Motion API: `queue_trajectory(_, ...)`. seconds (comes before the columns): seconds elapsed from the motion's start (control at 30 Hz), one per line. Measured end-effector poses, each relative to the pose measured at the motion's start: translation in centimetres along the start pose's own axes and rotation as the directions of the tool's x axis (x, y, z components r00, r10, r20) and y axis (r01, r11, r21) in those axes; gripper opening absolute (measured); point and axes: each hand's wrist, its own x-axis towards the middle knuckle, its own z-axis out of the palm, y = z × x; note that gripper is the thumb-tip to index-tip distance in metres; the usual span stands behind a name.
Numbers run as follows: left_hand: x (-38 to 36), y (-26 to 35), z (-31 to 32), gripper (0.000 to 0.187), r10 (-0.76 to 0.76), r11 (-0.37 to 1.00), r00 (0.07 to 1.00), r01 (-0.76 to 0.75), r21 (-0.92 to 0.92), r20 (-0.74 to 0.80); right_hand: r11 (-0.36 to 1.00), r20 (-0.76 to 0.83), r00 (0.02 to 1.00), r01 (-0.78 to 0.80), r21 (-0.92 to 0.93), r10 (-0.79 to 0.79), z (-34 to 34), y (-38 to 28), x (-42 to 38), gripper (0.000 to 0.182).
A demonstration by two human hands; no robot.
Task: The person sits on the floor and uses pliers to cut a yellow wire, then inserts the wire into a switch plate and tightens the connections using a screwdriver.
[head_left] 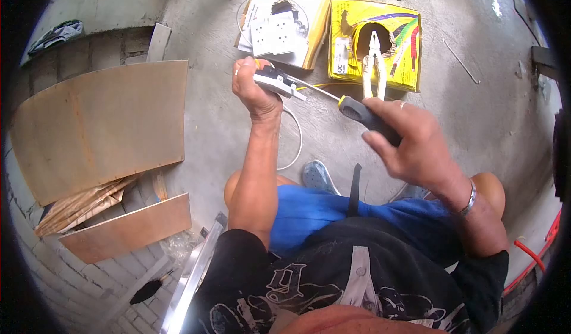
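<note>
My left hand (254, 89) is closed round a white and black electrical outlet (275, 82), held up above the floor. In my right hand (410, 135) is a screwdriver (370, 118) with a dark grey and yellow handle. Its shaft points left and its tip meets the outlet's side; the exact contact point is too small to make out. A thin yellow wire (324, 85) runs from near the outlet towards the yellow box. Pliers with pale handles (373, 66) lie on that yellow box (342, 36), just beyond my right hand.
White outlet plates (275, 35) rest on a white box (315, 13) at the top. A white cable (299, 138) curves beside my left forearm. Wooden boards (107, 117) lie at the left, with a metal bar (190, 280) below. A bent wire (461, 62) is on the concrete floor.
</note>
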Motion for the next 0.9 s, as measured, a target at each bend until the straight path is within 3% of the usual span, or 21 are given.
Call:
queue_trajectory(0.07,-0.1,0.6,0.6,0.023,0.009,1.000,1.000,-0.009,0.012,-0.013,0.905,-0.097,0.987,-0.073,0.419,0.125,0.3,0.8,0.4,0.024)
queue_trajectory(0.17,-0.1,0.3,0.7,0.025,0.049,0.998,0.998,-0.048,0.039,-0.033,0.910,-0.010,0.983,-0.167,0.380,0.185,-0.9,0.6,0.8,0.026)
queue_trajectory(0.2,-0.1,0.1,0.8,0.025,0.076,0.996,0.996,-0.074,0.055,-0.037,0.978,-0.166,0.986,0.014,0.207,0.021,-0.3,0.4,0.7,0.022)
queue_trajectory(0.23,-0.1,-0.1,0.7,0.025,0.076,0.996,0.997,-0.074,0.055,-0.033,0.978,-0.170,0.985,0.012,0.207,0.024,-0.5,0.1,0.7,0.022)
queue_trajectory(0.3,-0.3,-0.1,0.8,0.025,0.014,1.000,0.999,-0.014,-0.018,-0.044,0.992,-0.154,0.980,0.128,0.015,-0.124,-1.4,-0.5,0.6,0.020)
queue_trajectory(0.37,-0.7,0.0,1.2,0.025,-0.040,0.998,0.995,0.035,-0.057,-0.089,0.982,-0.211,0.965,0.175,0.066,-0.157,-1.8,-0.4,0.8,0.022)
queue_trajectory(0.43,-0.7,-0.6,0.9,0.024,-0.025,0.999,0.999,0.024,-0.040,-0.030,0.933,-0.303,0.935,0.263,0.247,-0.184,-2.5,-0.6,1.1,0.022)
queue_trajectory(0.47,-0.8,-0.9,0.8,0.024,-0.024,0.999,0.999,0.023,-0.041,-0.030,0.925,-0.326,0.922,0.296,0.240,-0.211,-2.4,-0.2,1.1,0.021)
queue_trajectory(0.5,-1.0,-0.4,1.4,0.024,-0.078,0.993,0.995,0.073,-0.094,-0.056,0.925,-0.326,0.922,0.296,0.239,-0.211,-2.4,-0.3,1.0,0.021)
queue_trajectory(0.57,-1.3,-0.1,1.7,0.023,-0.133,0.982,0.988,0.121,-0.148,-0.077,0.957,-0.165,0.984,-0.015,0.289,0.065,-2.4,-0.5,0.5,0.019)
queue_trajectory(0.6,-1.2,-0.1,1.6,0.023,-0.146,0.979,0.987,0.133,-0.157,-0.073,0.965,-0.127,0.988,-0.050,0.258,0.085,-2.4,-0.5,0.5,0.019)
queue_trajectory(0.63,-1.2,-0.1,1.4,0.022,-0.159,0.975,0.985,0.146,-0.166,-0.069,0.965,-0.128,0.988,-0.051,0.258,0.086,-2.5,-0.6,0.5,0.019)
queue_trajectory(0.7,-1.3,-0.4,1.1,0.022,-0.164,0.972,0.986,0.155,-0.176,-0.038,0.980,-0.195,0.963,0.196,0.041,-0.184,-3.0,-1.1,0.6,0.020)
queue_trajectory(0.73,-1.2,-0.5,1.0,0.021,-0.167,0.969,0.986,0.163,-0.187,-0.007,0.964,-0.187,0.955,0.249,0.089,-0.229,-3.2,-0.9,0.7,0.021)
queue_trajectory(0.87,-1.4,-0.7,1.1,0.022,-0.158,0.976,0.987,0.155,-0.152,-0.006,0.967,-0.206,0.961,0.216,0.134,-0.186,-3.1,-0.8,0.5,0.027)
queue_trajectory(0.9,-1.5,-0.5,1.3,0.022,-0.154,0.977,0.988,0.151,-0.152,-0.012,0.983,-0.132,0.989,0.090,0.160,-0.069,-3.4,-0.8,0.2,0.031)
